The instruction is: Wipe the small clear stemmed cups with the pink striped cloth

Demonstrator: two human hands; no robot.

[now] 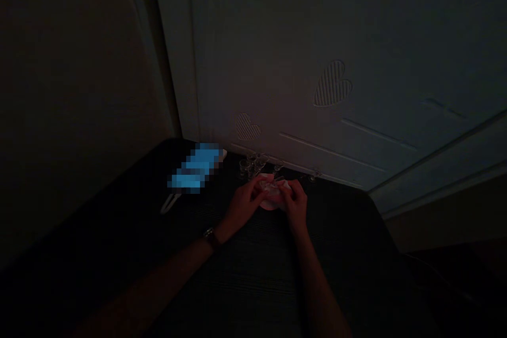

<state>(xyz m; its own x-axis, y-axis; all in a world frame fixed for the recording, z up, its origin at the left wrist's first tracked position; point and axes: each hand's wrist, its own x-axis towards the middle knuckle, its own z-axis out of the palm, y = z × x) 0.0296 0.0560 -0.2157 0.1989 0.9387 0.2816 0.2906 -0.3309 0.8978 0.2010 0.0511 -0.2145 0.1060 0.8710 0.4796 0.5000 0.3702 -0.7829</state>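
Observation:
Both hands meet over a dark tabletop (253, 264) in dim light. My left hand (246, 198), with a band on its wrist, pinches the left side of a thin, crumpled, pinkish-white sheet (271, 198). On the sheet's right side, the fingers of my right hand (296, 199) are closed on its edge. I cannot tell whether the sheet is paper or plastic, or whether something lies inside it. Just beyond my hands stand several small clear glass-like pieces (253, 162), their exact kind too dark to make out.
A phone (196, 168) with a lit, blurred screen lies to the left, a pale loop (170, 203) at its near end. Behind the table rises a pale panel (277, 63) with raised hearts (332, 84). A single clear piece (315, 175) lies farther right.

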